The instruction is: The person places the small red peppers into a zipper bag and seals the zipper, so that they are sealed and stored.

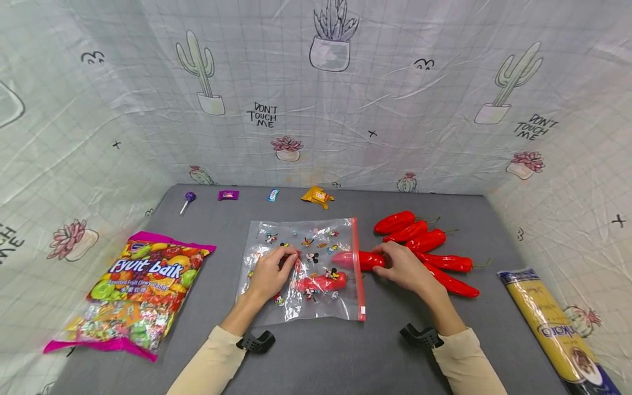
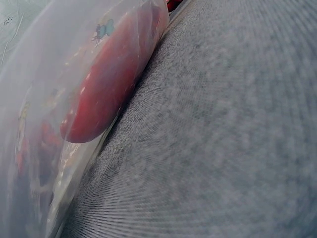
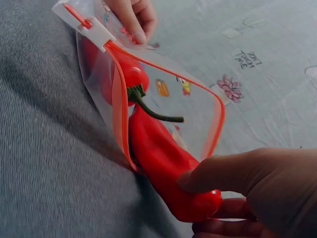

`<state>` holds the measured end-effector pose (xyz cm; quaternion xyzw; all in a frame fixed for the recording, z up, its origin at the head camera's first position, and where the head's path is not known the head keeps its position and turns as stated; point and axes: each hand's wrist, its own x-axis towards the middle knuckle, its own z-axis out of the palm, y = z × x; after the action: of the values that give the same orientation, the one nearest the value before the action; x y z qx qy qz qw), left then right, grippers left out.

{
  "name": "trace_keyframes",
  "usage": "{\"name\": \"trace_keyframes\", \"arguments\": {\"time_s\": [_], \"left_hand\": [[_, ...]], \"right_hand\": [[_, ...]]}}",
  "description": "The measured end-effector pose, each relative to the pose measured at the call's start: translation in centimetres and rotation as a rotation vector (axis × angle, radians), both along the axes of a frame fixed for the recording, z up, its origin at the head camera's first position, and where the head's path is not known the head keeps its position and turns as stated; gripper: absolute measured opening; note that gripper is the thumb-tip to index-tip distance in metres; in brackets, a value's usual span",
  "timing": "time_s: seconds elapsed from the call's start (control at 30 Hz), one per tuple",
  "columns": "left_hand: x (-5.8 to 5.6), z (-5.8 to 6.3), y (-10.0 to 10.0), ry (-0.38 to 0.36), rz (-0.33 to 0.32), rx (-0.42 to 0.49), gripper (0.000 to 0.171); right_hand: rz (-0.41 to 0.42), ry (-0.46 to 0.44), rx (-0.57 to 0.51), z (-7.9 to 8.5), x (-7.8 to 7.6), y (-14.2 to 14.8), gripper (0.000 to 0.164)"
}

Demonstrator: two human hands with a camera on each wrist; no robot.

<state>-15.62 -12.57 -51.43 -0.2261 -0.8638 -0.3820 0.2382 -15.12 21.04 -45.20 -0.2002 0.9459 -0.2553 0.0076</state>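
Observation:
A clear zip bag (image 1: 276,233) with cartoon prints and a red slider edge lies on the grey table, its mouth toward the right. My left hand (image 1: 272,272) pinches the bag's upper film near the middle. Inside lies one red pepper (image 1: 326,282), its green stem toward the mouth in the right wrist view. My right hand (image 1: 406,267) grips a second red pepper (image 3: 158,153) at one end, with thumb on top and fingers beneath. That pepper's other end is through the gaping mouth. In the left wrist view, the bagged pepper (image 2: 106,79) shows through the film.
Several red peppers (image 1: 427,240) lie fanned out to the right of the bag. A large fruit candy bag (image 1: 143,269) is at left, and a yellow packet (image 1: 548,323) at right. Along the back sit a lollipop (image 1: 190,196), small wrapped sweets (image 1: 229,195) and an orange wrapper (image 1: 317,196).

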Motion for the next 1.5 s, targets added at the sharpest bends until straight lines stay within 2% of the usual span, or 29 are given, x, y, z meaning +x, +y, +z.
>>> {"name": "trace_keyframes", "arguments": {"time_s": [0.23, 0.5, 0.6, 0.87, 1.13, 1.5], "left_hand": [[0.1, -0.3, 0.0, 0.019, 0.017, -0.003, 0.009], [0.1, -0.1, 0.0, -0.013, 0.017, -0.018, 0.01], [0.1, 0.0, 0.1, 0.005, 0.014, -0.015, 0.009], [0.1, 0.0, 0.1, 0.015, 0.017, -0.011, 0.008], [0.1, 0.1, 0.1, 0.011, 0.022, -0.015, 0.008], [0.2, 0.2, 0.1, 0.004, 0.01, -0.015, 0.009]], "right_hand": [[0.029, -0.063, -0.076, -0.8, -0.9, -1.5, 0.037], [0.097, -0.167, -0.262, -1.6, -1.4, -3.1, 0.033], [0.114, -0.195, -0.313, -1.8, -1.3, -3.5, 0.032], [0.124, -0.259, -0.366, -2.0, -1.2, -3.7, 0.038], [0.099, -0.249, -0.352, -1.3, -1.2, -2.7, 0.034], [0.011, -0.156, -0.328, 1.5, -0.5, 0.9, 0.046]]}}
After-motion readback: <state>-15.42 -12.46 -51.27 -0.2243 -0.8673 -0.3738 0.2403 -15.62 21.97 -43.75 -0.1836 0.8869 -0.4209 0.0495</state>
